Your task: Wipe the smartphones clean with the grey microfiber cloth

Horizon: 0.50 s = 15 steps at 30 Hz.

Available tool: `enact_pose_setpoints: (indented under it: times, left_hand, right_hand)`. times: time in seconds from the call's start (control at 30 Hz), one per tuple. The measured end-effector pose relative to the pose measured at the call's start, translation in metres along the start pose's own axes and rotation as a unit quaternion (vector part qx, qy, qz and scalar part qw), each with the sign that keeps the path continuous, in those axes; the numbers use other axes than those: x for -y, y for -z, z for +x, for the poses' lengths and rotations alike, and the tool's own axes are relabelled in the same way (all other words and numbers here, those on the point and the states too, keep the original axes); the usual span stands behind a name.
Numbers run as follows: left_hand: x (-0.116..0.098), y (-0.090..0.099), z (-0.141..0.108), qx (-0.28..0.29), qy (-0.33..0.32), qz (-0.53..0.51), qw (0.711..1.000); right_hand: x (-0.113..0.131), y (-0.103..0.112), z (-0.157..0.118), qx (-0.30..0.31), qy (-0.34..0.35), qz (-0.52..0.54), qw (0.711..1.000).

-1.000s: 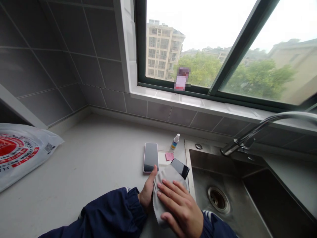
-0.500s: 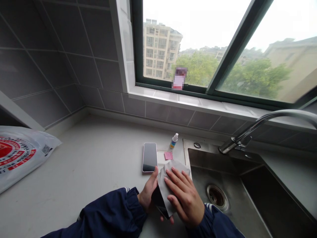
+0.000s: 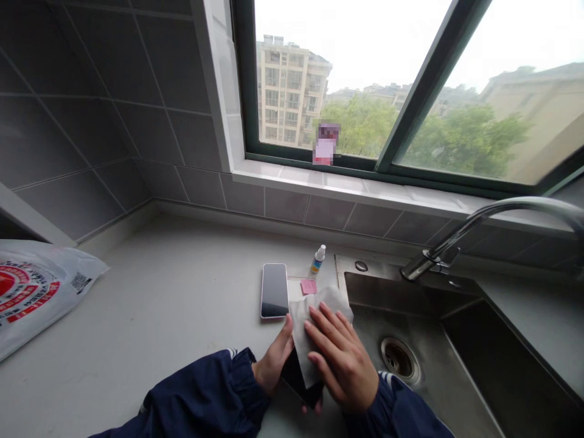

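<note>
A black phone [image 3: 298, 375] is held above the counter [image 3: 191, 304], just left of the sink [image 3: 375, 331], and a grey cloth [image 3: 302, 340] covers its upper part. The left hand [image 3: 272, 359] is closed around the phone, with its fingertips visible below, while the right hand [image 3: 343, 359] lies flat upon the cloth, its fingers extended. Beyond them on the counter are a second phone [image 3: 274, 291], a pink square [image 3: 308, 286] and an upright small bottle [image 3: 318, 260].
</note>
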<state>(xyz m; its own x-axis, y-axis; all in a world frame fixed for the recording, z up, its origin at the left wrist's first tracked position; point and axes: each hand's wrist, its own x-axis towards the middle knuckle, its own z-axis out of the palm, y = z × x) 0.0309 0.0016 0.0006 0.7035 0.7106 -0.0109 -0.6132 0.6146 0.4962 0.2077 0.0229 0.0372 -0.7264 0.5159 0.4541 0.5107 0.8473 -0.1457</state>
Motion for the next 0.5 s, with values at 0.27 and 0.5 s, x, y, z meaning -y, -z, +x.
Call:
enact_pose_setpoints:
  times: [0.27, 0.5]
  left_hand:
    - [0.006, 0.008, -0.004, -0.001, 0.102, 0.134, 0.986]
    - [0.002, 0.001, -0.004, 0.05, 0.026, 0.111, 0.992]
  right_hand:
    - [-0.01, -0.004, -0.003, -0.132, -0.135, 0.09, 0.978]
    - [-0.02, 0.003, -0.006, -0.204, -0.359, 0.275, 0.868]
